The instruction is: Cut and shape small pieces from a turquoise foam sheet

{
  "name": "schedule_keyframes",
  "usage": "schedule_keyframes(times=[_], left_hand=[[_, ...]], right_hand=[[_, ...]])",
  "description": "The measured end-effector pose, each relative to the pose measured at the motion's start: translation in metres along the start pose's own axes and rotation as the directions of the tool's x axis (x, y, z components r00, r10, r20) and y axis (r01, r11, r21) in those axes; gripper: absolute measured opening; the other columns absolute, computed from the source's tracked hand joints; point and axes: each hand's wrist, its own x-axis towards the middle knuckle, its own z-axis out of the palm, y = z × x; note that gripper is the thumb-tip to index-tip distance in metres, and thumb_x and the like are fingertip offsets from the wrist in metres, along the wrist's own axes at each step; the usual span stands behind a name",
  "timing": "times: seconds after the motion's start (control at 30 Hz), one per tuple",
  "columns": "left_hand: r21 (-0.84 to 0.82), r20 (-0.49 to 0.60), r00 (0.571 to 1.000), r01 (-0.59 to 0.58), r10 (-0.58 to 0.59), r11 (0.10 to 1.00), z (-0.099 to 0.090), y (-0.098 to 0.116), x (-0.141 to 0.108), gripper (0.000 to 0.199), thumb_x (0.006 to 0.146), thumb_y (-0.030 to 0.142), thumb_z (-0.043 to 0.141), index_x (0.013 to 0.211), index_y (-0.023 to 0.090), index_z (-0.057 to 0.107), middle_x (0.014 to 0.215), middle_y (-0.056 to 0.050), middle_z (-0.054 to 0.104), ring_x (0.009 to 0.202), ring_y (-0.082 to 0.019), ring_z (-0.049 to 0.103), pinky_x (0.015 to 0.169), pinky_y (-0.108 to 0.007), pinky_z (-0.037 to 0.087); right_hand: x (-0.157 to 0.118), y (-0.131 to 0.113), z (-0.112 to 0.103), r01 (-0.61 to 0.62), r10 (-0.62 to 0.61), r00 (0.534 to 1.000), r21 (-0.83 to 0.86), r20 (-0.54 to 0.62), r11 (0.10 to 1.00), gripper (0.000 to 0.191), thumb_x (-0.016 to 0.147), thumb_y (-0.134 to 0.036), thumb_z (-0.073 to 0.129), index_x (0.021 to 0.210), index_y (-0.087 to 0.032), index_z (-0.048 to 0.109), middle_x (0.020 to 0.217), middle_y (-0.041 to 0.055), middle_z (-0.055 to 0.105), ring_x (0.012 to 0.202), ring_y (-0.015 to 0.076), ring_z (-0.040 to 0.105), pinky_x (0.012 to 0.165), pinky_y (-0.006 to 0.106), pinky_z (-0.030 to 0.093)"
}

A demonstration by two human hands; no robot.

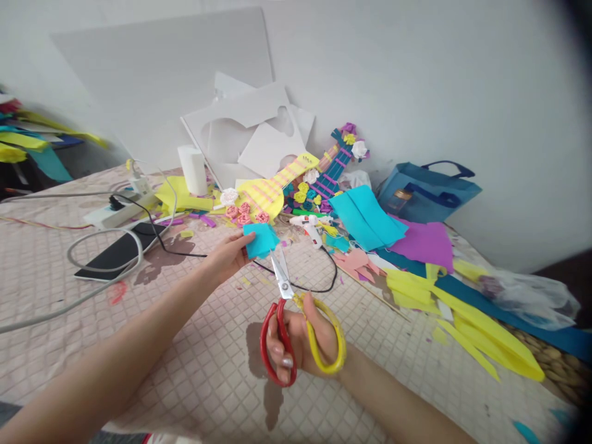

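Note:
Between its thumb and fingers, my left hand (230, 256) pinches small turquoise paper squares (259, 240), which look stacked. My right hand (303, 342) is closed around scissors (283, 285) with one red handle loop and one yellow one. The scissor blades are parted a little and point up at the lower right edge of the turquoise paper. Whether a blade touches the paper I cannot tell. Just beyond lies a white glue gun (314, 231) with its black cord. Behind the paper rests a yellow guitar-shaped piece (271, 194) with pink strips and paper roses.
To the left are a power strip (113, 213), a black tablet-like slab (118, 254) and looping cables. Turquoise sheets (367, 216), a purple sheet (423, 242) and yellow strips (481, 327) lie right. A blue bag (416, 185) and white cut boards (272, 148) stand at the back.

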Motion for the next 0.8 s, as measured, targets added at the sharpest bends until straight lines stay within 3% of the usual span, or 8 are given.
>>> schedule_keyframes(times=[0.53,0.8], left_hand=[[0.023,-0.062,0.998,-0.004,0.005,1.0,-0.001,0.0007,0.0007,0.005,0.08,0.015,0.066,0.078,0.011,0.064,0.066,-0.003,0.068,0.049,-0.008,0.061,0.046,-0.015,0.051],[0.012,-0.077,0.997,-0.002,0.003,1.0,-0.0004,0.0013,0.0,0.007,0.083,0.014,0.062,0.078,0.01,0.064,0.066,-0.004,0.068,0.051,-0.008,0.061,0.048,-0.016,0.051]], right_hand=[[-0.0005,0.0008,-0.0011,-0.009,0.009,1.0,-0.038,-0.011,0.999,0.09,0.068,-0.088,0.007,0.087,-0.014,0.053,0.07,0.002,0.049,0.051,0.0124,0.051,0.049,0.028,0.045],[0.0004,-0.0001,0.0029,-0.008,0.008,1.0,-0.023,-0.011,1.0,0.086,0.07,-0.087,0.01,0.082,-0.013,0.053,0.067,0.002,0.049,0.05,0.0108,0.048,0.048,0.026,0.045]])
